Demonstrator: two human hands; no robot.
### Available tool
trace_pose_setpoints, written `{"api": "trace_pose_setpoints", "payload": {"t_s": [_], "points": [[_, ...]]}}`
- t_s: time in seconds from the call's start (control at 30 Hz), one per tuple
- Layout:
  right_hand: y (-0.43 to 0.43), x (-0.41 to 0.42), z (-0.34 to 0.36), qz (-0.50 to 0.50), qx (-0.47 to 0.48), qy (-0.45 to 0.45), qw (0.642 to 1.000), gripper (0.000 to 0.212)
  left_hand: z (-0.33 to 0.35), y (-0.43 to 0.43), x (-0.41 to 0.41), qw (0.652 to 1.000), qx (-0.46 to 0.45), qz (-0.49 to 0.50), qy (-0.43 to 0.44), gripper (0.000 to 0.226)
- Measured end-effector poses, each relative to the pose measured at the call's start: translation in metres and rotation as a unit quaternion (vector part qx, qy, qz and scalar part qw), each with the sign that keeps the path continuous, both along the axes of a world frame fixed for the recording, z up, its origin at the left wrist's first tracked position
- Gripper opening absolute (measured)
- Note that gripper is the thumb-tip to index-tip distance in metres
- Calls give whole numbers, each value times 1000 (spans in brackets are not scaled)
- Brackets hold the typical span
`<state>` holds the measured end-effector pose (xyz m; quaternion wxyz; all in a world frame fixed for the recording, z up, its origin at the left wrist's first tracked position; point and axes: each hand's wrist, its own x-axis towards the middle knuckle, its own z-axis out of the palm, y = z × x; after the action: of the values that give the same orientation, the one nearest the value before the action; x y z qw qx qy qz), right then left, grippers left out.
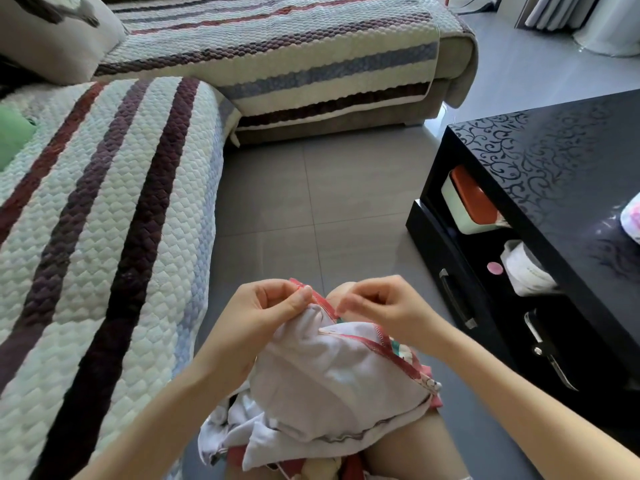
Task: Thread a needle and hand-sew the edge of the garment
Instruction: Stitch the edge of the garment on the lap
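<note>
Low centre, the left hand [273, 306] pinches the garment [332, 379] by its red edge [323, 304]. The right hand [384, 306] is blurred; what its curled grip holds is unclear.

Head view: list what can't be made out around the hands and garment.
Needle and thread: too small; fingertips of the right hand are blurred, unclear what they pinch.
Red edge of the garment: partly covered by the left hand pinching it.
Its lower folds: cut off by the bottom edge.
Patterned object on the table: cut by the right edge.
</note>
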<state>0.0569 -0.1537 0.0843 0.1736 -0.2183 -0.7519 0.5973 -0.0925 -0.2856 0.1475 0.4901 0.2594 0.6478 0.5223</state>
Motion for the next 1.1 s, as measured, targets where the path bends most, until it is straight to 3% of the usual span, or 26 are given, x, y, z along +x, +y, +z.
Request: {"api": "trace_pose_setpoints", "payload": {"t_s": [0.13, 0.3, 0.4, 0.53, 0.73, 0.83, 0.93, 0.97, 1.0, 1.1], "points": [[22, 3, 31, -45, -84, 46, 994, 25, 0, 1, -4, 1000, 2, -13, -25, 11], [52, -7, 68, -65, -223, 180, 956, 21, 0, 0, 0, 999, 11, -24, -22, 12], [71, -13, 83, -94, -247, 214, 941, 29, 0, -3, 3, 999, 16, -33, -16, 17], [93, -24, 88, -164, -303, 215, 914, 39, 2, -10, 7, 998, 10, -60, 9, 23], [127, -36, 67, -316, -315, 182, 876, 27, 0, -21, 6, 995, -6, -97, 33, 33], [140, -40, 47, -425, -275, 48, 861, 22, -1, -26, 7, 993, -3, -111, 31, 31], [125, -41, 19, -424, -43, -159, 890, 16, 0, -28, 6, 994, 1, -110, 25, 32], [114, -42, 14, -389, 26, -175, 904, 13, 0, -29, 6, 994, 2, -110, 25, 33], [99, -41, 15, -334, 54, -174, 925, 23, 1, -29, 5, 994, 2, -110, 26, 34], [43, -31, 30, -120, 37, -106, 986, 28, 3, -30, 4, 992, 3, -119, 29, 36]]}}
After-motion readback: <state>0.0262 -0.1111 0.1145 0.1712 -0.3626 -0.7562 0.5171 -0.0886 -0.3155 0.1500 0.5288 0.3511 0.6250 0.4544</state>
